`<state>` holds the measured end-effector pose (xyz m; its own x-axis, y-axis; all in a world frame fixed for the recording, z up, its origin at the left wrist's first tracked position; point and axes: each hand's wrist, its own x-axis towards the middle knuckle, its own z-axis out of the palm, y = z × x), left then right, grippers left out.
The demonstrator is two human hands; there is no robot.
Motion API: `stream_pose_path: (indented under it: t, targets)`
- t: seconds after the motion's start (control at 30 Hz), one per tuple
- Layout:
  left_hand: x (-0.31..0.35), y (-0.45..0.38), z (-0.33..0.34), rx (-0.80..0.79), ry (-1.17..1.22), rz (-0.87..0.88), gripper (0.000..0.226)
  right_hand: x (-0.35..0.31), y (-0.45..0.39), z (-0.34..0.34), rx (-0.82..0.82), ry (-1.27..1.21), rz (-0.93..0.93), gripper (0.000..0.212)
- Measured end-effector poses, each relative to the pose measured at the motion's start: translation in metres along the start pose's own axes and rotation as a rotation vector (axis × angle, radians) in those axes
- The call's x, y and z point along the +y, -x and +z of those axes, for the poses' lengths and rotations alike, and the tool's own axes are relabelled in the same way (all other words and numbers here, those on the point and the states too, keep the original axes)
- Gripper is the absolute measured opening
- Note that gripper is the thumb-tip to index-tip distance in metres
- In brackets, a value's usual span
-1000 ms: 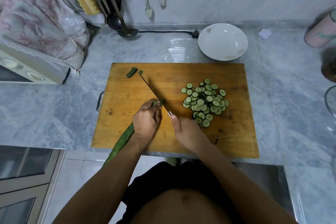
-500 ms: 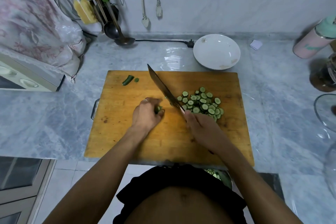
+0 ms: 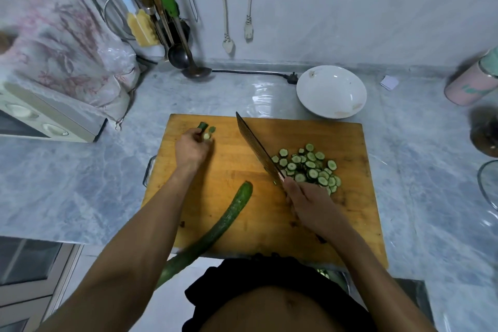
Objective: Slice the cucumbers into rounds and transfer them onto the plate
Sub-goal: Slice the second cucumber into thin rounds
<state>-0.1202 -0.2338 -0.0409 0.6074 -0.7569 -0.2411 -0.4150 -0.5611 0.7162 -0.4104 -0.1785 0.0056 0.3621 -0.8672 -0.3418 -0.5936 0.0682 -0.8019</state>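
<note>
Head view, cutting board (image 3: 242, 224): a wooden board on the grey marble counter (image 3: 67, 197), its near edge at the counter's edge, a metal handle showing at its left side.
Left hand (image 3: 192, 149): reached to the far left corner of the board, fingers curled and pinching a small cucumber stub (image 3: 207, 136) whose pale cut face shows at the fingertips.
Cucumber ends (image 3: 202, 125): a dark green tip and a small green piece lie on the board just beyond the left hand's fingertips, touching or nearly touching the stub; I cannot tell which.
Right hand (image 3: 310, 203): fingers wrapped round the handle of the knife (image 3: 256, 148), which is mostly hidden inside the grip.
Knife blade: broad and patterned, angled from the hand toward the far left, its lower part right beside the left edge of the slices; whether it touches the board cannot be told.
Cucumber rounds (image 3: 310, 167): a loose heap on the right half of the board, just beyond the right hand.
Whole cucumber (image 3: 223, 221): lies diagonally on the near left part of the board, its tip toward the middle, its other end running off the near edge under the left forearm.
Plate (image 3: 331, 91): white, on the counter just past the board's far right edge, with no slices on it.
Far left: a covered appliance (image 3: 48, 121) and hanging utensils (image 3: 156, 8) by the wall.
</note>
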Motion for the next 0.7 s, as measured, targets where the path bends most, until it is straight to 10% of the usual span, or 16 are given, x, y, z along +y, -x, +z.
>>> stream_pose_path:
  t: [0.2, 0.47, 0.7]
  targets:
    - [-0.015, 0.072, 0.005, -0.13, -0.049, 0.227, 0.012, 0.008, 0.005, 0.005, -0.016, 0.049, 0.0, 0.069]
    - [-0.022, 0.127, 0.026, -0.262, -0.433, 0.291, 0.046, 0.026, 0.012, 0.01, -0.005, 0.085, 0.019, 0.059]
    - [0.015, 0.086, -0.001, -0.725, -0.485, 0.289, 0.032, 0.034, 0.021, 0.015, -0.029, 0.069, 0.085, 0.058]
